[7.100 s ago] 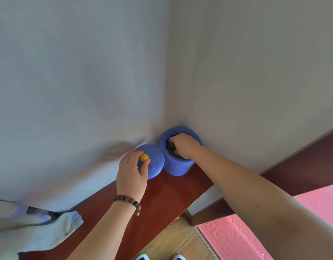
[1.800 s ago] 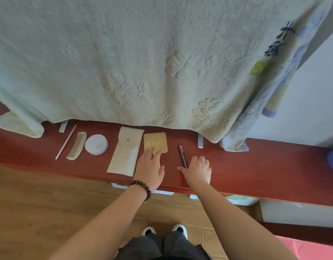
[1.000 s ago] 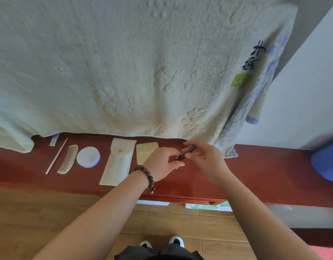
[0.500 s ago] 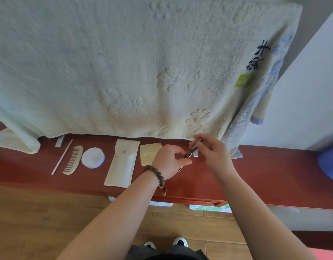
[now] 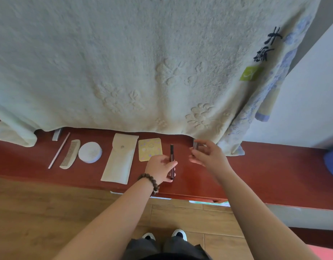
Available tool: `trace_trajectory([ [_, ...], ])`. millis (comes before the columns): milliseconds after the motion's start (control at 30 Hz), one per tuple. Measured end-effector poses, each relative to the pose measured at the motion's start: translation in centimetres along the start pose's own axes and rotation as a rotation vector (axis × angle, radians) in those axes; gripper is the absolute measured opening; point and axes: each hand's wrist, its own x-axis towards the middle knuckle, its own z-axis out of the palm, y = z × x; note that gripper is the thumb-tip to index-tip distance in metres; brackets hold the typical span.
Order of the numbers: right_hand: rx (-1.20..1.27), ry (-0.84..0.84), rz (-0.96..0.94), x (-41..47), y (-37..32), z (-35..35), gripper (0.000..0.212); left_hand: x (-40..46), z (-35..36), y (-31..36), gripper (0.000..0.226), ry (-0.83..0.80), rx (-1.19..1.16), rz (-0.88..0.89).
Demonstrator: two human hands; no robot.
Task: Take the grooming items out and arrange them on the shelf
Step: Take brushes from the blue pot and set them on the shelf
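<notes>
Hands over a red wooden shelf [image 5: 255, 171]. Left hand [image 5: 159, 169] pinches a slim dark cosmetic pen [image 5: 172, 162], lying just right of a yellow card [image 5: 150, 149], pointing from front edge to back. Right hand [image 5: 207, 156], just beside, grips its small cap [image 5: 195, 145] between fingertips.
</notes>
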Motion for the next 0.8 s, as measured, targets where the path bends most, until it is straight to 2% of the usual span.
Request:
trace_trajectory([
  [67,-0.126,-0.019,0.007,0.8,1.4,-0.1,0.039,0.6,0.4,-0.4,0.016,0.005,0.098,0.013],
  [200,-0.509,0.007,0.000,2.3,3.1,-0.4,0.047,1.8,1.4,-0.8,0.045,0.059,0.263,-0.002],
  [333,-0.819,-0.030,-0.139,3.6,4.3,-0.3,0.051,3.0,1.7,-1.2,0.048,0.160,0.522,0.052],
  [533,-1.023,-0.129,-0.182,4.6,6.4,0.6,0.057,3.4,2.8,-1.9,0.038,0.240,0.687,0.044],
  [800,-1.123,-0.088,-0.208,4.9,7.7,0.9,0.058,3.3,3.6,-2.6,0.036,0.268,0.752,0.071],
])
